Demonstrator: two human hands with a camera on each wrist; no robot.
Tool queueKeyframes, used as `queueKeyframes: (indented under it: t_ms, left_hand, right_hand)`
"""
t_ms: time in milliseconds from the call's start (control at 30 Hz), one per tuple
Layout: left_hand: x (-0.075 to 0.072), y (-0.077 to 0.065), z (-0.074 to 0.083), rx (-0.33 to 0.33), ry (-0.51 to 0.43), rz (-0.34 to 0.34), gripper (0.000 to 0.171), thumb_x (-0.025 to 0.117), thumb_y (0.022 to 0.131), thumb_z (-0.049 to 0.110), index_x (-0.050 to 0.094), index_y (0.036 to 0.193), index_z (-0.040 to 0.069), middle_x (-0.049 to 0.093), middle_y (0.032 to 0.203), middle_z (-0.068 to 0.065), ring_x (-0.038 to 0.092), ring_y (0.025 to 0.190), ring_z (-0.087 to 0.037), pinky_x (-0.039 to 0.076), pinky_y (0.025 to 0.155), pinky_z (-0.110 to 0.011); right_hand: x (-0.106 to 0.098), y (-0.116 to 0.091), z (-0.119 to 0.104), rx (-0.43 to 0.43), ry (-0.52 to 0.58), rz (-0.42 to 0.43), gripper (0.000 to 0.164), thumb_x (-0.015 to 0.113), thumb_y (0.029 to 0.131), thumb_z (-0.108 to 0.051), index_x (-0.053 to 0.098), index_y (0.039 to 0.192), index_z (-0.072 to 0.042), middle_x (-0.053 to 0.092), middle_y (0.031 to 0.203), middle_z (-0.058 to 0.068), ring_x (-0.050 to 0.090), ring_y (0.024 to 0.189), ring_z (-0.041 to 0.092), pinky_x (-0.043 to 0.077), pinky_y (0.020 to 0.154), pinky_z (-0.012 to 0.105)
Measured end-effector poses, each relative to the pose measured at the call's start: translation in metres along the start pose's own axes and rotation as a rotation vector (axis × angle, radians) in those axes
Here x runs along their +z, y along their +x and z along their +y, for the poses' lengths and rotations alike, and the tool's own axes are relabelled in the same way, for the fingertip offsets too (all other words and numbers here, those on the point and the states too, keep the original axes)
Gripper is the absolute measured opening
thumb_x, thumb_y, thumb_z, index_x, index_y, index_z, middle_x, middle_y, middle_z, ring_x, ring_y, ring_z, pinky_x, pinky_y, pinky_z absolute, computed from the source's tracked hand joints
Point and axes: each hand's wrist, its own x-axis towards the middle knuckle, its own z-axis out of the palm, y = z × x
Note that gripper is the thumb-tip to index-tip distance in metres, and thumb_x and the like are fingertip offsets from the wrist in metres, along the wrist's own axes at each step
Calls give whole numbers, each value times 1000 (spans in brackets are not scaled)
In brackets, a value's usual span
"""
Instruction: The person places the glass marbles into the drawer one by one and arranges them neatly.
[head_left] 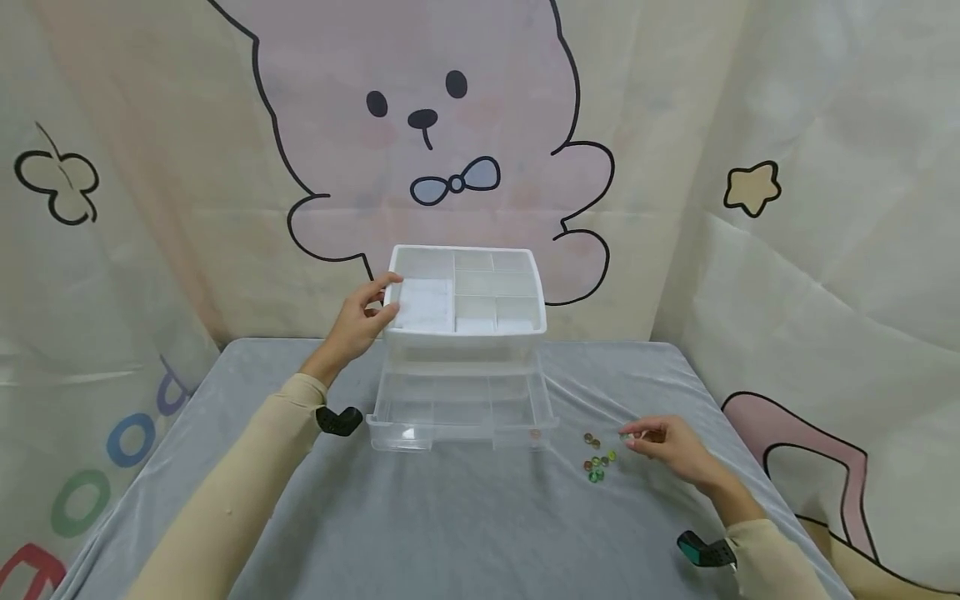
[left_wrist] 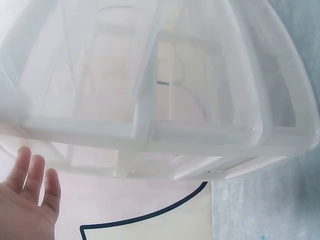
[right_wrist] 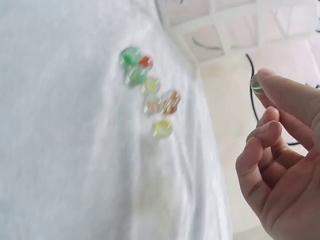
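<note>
A white and clear plastic drawer box (head_left: 465, 333) stands at the back of the table, with a divided tray on top and its lower drawer (head_left: 461, 433) pulled out. At the upper left rim, my left hand (head_left: 356, 321) holds the box with thumb and forefinger; its other fingers (left_wrist: 35, 175) are extended beside the wall. My right hand (head_left: 675, 450) pinches a glass marble (right_wrist: 257, 85) with a green streak, above the table to the right of the box. Several coloured marbles (right_wrist: 150, 86) lie loosely grouped on the cloth just left of that hand. A reddish marble (head_left: 535, 433) shows through the drawer's right front.
A grey-blue cloth (head_left: 450, 533) covers the table. Behind it hangs a curtain (head_left: 645, 83) printed with a bear, and printed sheets close off both sides. Black wrist devices (head_left: 339, 421) sit at both cuffs.
</note>
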Motion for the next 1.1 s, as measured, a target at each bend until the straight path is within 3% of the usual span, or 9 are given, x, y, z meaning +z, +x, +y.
queueKeyframes:
  t_ms: [200,433,667,900,1100]
  left_hand:
    - [0,-1,-2,6,3,-2,45,55,101,13,50,146,9,48,138,-24,46,118,-30,40,92,-36]
    - [0,1,4,7,9,6,46,53,102,11,49,147,7,47,134,-27,43,116,-28,38,89,-33]
    - [-2,-11,33,-2,4,-9,47,51,100,6,46,146,-3,45,137,-33,43,115,-31,39,90,-33]
    - [-2,-14,32,-16,-3,-22,48,52,101,7,46,147,-1,45,137,-30,43,116,-30,39,88,-27]
    - [-2,-12,29,-11,-16,-26,48,52,101,8,45,148,-1,43,141,-33,43,117,-32,39,87,-24]
  right_hand:
    - [6,7,-18,-74,-7,26,20,67,95,-8,73,111,4,66,82,-9,52,62,11,46,57,28]
    - [14,18,-35,-109,21,31,19,66,96,-6,72,112,3,73,99,9,63,77,2,54,68,26]
    - [20,25,-46,-149,70,27,20,67,94,-4,72,111,5,71,90,-1,60,70,2,52,62,24]
    - [22,30,-60,-176,91,20,19,66,95,-2,71,111,5,68,88,-8,60,70,3,51,63,24]
    - [22,35,-74,-199,108,20,19,65,96,-3,72,112,4,68,90,-5,59,71,4,50,63,25]
